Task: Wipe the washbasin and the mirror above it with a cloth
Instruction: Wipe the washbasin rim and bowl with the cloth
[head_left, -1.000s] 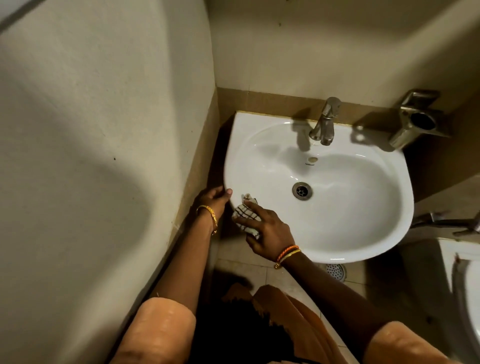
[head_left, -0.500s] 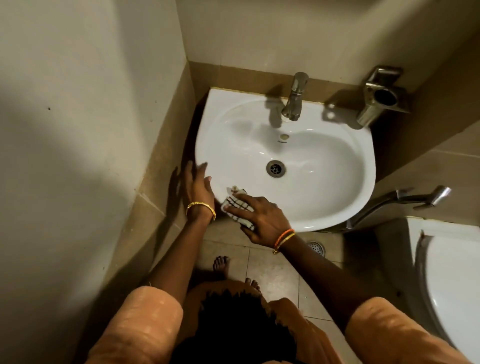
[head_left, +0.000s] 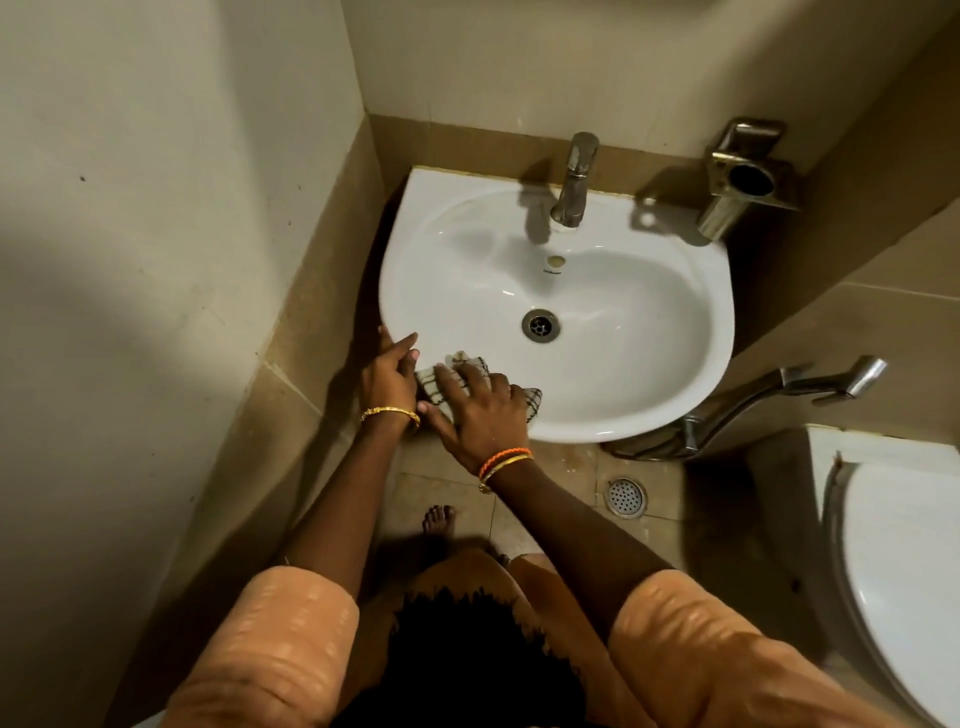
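Head view: right hand (head_left: 480, 410), fingers spread, presses cloth (head_left: 531, 404) onto washbasin (head_left: 623, 410) rim; left hand (head_left: 387, 375) rests straight-fingered alongside.

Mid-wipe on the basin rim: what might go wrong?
The cloth sits on the washbasin rim under the flat right hand; it might slide off onto the floor. The left hand rests on that rim, so the cloth may bump it. The bare foot might slip if water drips.

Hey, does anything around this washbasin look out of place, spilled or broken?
Nothing looks broken or spilled. The washbasin looks intact, with the right hand pressing the checked cloth on its near rim. The only oddity is small dark specks on the left wall.
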